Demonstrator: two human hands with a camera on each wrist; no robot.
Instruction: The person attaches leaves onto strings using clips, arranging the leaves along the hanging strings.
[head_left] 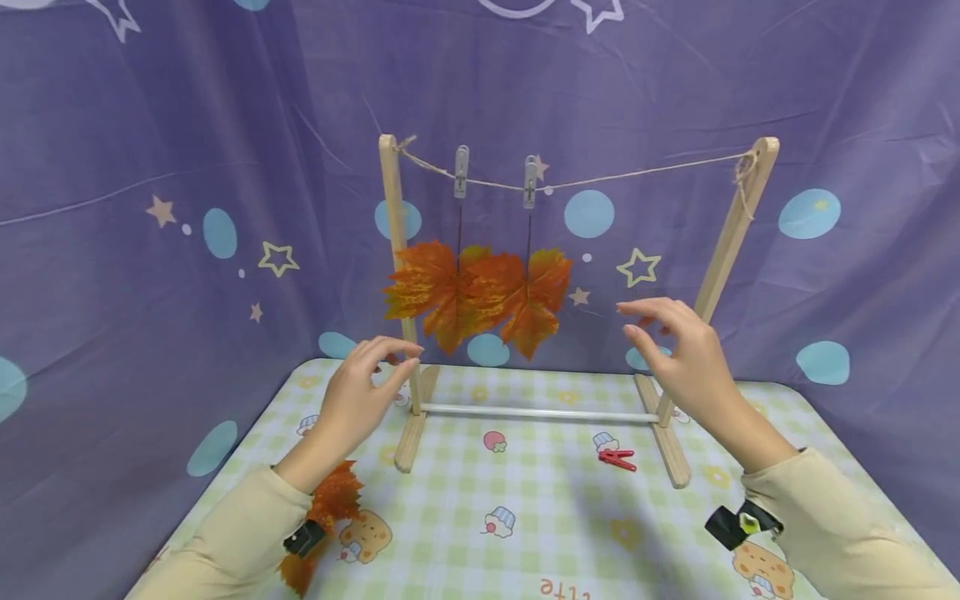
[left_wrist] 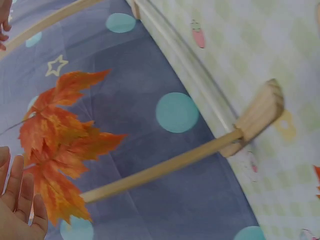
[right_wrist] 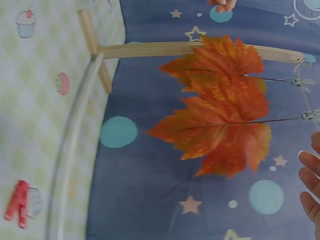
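Two orange maple leaves, a left one (head_left: pixel 442 287) and a right one (head_left: pixel 528 304), hang side by side and overlap. Grey clothespins (head_left: pixel 530 183) clip their stems to a twine line (head_left: pixel 630 175). My left hand (head_left: pixel 360 390) hovers by the stand's left post, below the left leaf, with fingers bent loosely and nothing held. To the right of the leaves my right hand (head_left: pixel 690 358) is raised near the right post, thumb and fingers apart around no object. In the right wrist view, both leaves (right_wrist: pixel 220 130) show whole, and only fingertips (right_wrist: pixel 311 177) appear at the edge.
A wooden stand with a left post (head_left: pixel 393 192), a right post (head_left: pixel 731 229) and a white crossbar (head_left: pixel 536 412) carries the line. On the checked tablecloth (head_left: pixel 555 492) lie a red clothespin (head_left: pixel 617 459) and, partly behind my left forearm, more orange leaf (head_left: pixel 337 498). A purple curtain (head_left: pixel 225 125) surrounds the table.
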